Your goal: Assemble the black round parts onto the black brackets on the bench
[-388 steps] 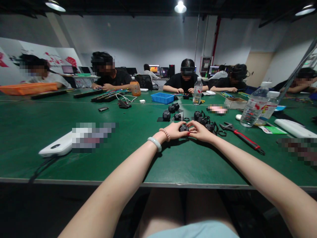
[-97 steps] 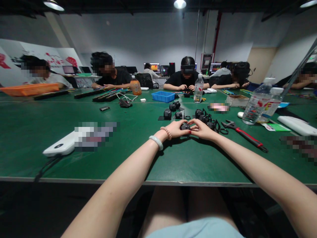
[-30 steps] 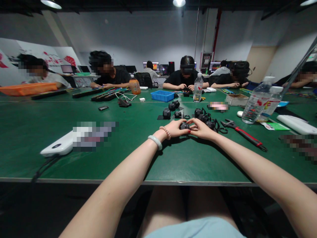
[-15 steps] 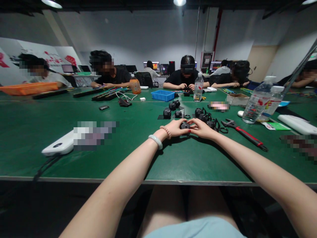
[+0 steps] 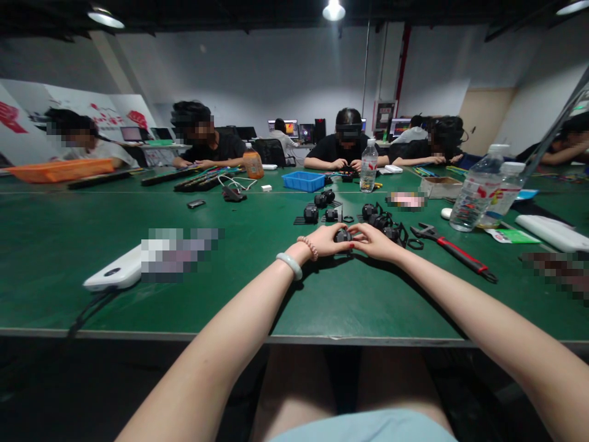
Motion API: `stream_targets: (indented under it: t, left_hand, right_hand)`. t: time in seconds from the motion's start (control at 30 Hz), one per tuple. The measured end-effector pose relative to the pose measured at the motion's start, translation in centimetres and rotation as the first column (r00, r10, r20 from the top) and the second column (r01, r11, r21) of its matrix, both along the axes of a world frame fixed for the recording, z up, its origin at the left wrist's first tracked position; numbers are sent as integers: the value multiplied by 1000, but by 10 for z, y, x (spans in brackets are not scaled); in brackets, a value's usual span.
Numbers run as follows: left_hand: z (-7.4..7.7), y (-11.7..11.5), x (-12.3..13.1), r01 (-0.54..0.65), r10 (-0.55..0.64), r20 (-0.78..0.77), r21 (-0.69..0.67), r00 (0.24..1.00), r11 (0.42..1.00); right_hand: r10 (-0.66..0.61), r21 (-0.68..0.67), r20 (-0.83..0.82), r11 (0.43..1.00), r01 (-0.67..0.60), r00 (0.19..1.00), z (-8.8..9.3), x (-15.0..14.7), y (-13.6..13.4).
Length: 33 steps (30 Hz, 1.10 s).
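My left hand (image 5: 326,240) is closed round a black ribbed round part (image 5: 342,236) just above the green table (image 5: 368,301). From the other side, the fingertips of my right hand (image 5: 373,241) press against the same part. My fingers hide much of it, so its exact kind does not show. Behind my hands lie several similar black parts (image 5: 310,213), some with flat slotted brackets. More of them (image 5: 380,219) sit close behind my right hand. A loose black ring nut (image 5: 415,244) lies to the right of that hand, by an adjustable wrench (image 5: 455,252) with a red and black handle.
A white power bank (image 5: 115,270) with a cable lies at the left. Plastic bottles (image 5: 476,190) stand at the right, near a cardboard box (image 5: 440,188). Farther back are a blue tray (image 5: 304,180) and an orange bottle (image 5: 252,163). Several people work across the table.
The view has shifted slightly. My hands keep their hold on the black part with hardly any visible movement, and the things on the table stay in place.
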<state>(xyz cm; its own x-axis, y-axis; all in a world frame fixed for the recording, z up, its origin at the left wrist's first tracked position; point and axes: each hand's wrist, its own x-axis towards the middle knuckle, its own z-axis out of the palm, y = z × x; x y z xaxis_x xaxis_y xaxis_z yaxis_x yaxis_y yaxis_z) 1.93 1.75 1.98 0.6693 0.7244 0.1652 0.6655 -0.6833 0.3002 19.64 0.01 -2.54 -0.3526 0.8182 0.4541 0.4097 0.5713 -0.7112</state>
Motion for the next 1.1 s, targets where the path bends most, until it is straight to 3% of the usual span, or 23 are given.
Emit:
stream_targets:
  t: [1.1]
  left_hand:
    - [3, -2, -3, 3, -2, 20, -26, 1000, 1000]
  right_hand:
    - [-20, -8, 30, 1000, 21, 999, 4, -5, 1]
